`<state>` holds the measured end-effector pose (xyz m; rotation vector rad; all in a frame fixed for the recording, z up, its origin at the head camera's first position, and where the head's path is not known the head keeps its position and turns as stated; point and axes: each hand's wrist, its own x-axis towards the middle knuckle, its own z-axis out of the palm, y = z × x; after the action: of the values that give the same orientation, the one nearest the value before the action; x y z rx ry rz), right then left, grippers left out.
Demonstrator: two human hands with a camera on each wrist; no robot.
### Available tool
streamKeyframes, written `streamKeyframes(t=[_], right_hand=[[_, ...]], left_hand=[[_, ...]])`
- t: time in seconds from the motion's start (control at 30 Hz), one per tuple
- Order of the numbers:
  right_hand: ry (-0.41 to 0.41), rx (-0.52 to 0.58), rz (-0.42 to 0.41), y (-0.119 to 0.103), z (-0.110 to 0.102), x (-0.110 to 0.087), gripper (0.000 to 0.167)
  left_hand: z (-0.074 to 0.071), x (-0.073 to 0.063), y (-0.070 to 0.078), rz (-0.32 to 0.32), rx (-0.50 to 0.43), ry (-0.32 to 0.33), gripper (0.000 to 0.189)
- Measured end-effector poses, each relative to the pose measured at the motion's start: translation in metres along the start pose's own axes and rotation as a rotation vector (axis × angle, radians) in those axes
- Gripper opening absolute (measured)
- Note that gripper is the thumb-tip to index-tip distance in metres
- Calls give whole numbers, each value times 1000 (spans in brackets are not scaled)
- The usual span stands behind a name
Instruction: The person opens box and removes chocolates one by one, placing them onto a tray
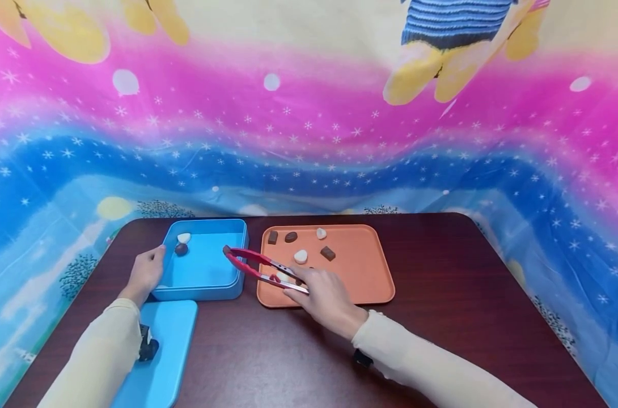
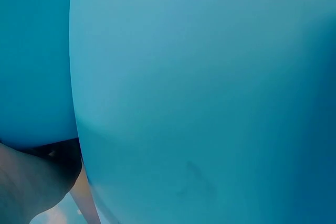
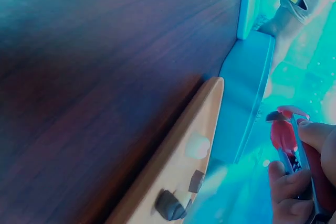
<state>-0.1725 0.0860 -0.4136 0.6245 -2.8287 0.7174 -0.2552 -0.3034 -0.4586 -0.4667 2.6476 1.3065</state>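
My right hand (image 1: 326,300) grips a pair of red-tipped metal tongs (image 1: 255,256). Pinched at the tongs' tips is a small brown chocolate (image 1: 227,249), held over the right side of a blue box (image 1: 200,293). My left hand (image 1: 147,273) holds the box by its left wall, its fingers partly hidden behind the rim. Inside the box, at the back left, a white chocolate (image 1: 183,238) lies against a round dark chocolate (image 1: 181,250). The right wrist view shows the dark piece (image 3: 273,116) between the red tips.
To the right of the box lies an orange tray (image 1: 362,277) bearing several brown and white chocolates, among them a square one (image 1: 327,253) and a white one (image 1: 301,256). A blue lid (image 1: 171,340) rests in front of the box, under my left forearm. A patterned cloth hangs behind the table.
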Motion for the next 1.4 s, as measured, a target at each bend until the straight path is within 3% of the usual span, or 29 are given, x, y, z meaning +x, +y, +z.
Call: streamKeyframes(t=[0.23, 0.53, 1.4], right_hand=[[25, 70, -5, 11, -8, -11, 45], [11, 150, 86, 26, -16, -20, 46], [-28, 330, 203, 81, -41, -65, 37]], left_hand=[[-1, -1, 0, 3, 1, 3, 75], [0, -2, 1, -5, -4, 3, 76], [0, -4, 2, -4, -1, 8, 76]])
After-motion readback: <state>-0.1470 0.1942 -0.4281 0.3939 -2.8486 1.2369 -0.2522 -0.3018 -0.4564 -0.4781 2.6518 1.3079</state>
